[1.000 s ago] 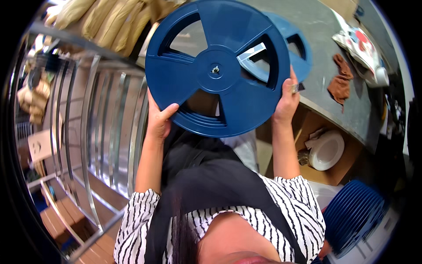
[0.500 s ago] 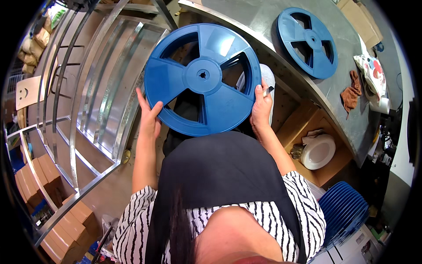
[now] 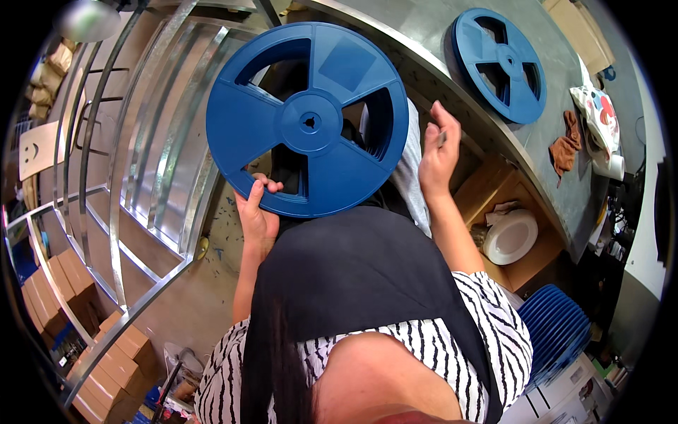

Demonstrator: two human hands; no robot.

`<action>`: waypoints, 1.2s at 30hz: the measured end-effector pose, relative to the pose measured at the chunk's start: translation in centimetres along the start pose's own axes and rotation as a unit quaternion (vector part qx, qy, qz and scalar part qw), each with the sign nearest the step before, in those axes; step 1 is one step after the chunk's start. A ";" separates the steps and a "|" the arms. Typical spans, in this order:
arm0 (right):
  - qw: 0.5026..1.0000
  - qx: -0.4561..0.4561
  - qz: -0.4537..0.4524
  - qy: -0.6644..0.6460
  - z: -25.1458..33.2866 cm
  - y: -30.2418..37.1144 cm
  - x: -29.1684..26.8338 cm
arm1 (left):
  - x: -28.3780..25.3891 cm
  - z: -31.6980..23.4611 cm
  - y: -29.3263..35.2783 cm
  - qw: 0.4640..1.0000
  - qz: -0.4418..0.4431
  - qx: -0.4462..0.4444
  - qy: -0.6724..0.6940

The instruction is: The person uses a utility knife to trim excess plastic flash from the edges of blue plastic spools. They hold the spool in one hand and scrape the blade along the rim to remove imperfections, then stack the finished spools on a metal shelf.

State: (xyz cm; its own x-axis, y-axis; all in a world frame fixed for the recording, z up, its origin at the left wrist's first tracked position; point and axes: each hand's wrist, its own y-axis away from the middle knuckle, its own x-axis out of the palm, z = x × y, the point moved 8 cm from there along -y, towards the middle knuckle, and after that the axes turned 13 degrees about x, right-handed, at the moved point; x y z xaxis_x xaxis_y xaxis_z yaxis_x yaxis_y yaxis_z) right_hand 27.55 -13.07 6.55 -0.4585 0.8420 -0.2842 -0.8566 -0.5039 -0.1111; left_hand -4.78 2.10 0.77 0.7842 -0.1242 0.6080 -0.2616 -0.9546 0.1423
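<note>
Two blue reels: one big reel (image 3: 308, 119) is up in front of the chest, left hand (image 3: 258, 212) pinching its lower rim; a second reel (image 3: 500, 63) lies on the grey tabletop's near edge. Right hand (image 3: 438, 152) hovers loosely curled, off the rim.

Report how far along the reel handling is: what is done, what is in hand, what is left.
Looks done: one blue reel lies flat on the grey workbench. In hand: the left hand holds a second blue reel by its lower rim, while the right hand is off it, fingers loosely curled. Left: that held reel is not yet set down, and a stack of blue reels waits lower right.
</note>
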 end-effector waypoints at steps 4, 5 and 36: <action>0.984 0.071 0.157 -0.034 2.9 -2.5 4.0 | 0.7 0.5 -0.1 0.999 0.015 0.023 0.018; 0.973 0.135 0.187 -0.014 2.6 -2.9 5.2 | 1.2 0.5 -0.1 0.999 0.023 0.028 0.015; 0.917 0.278 0.285 0.025 -4.2 -2.8 6.8 | 1.6 2.0 -0.8 1.000 0.008 0.005 0.003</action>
State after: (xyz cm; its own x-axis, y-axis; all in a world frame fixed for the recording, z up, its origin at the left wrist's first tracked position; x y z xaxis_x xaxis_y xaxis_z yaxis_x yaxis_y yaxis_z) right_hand 27.79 -6.73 0.96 -0.8697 0.4557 -0.1896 -0.4757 -0.6716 0.5681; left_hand -2.21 2.16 0.07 0.7768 -0.1374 0.6146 -0.2675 -0.9555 0.1245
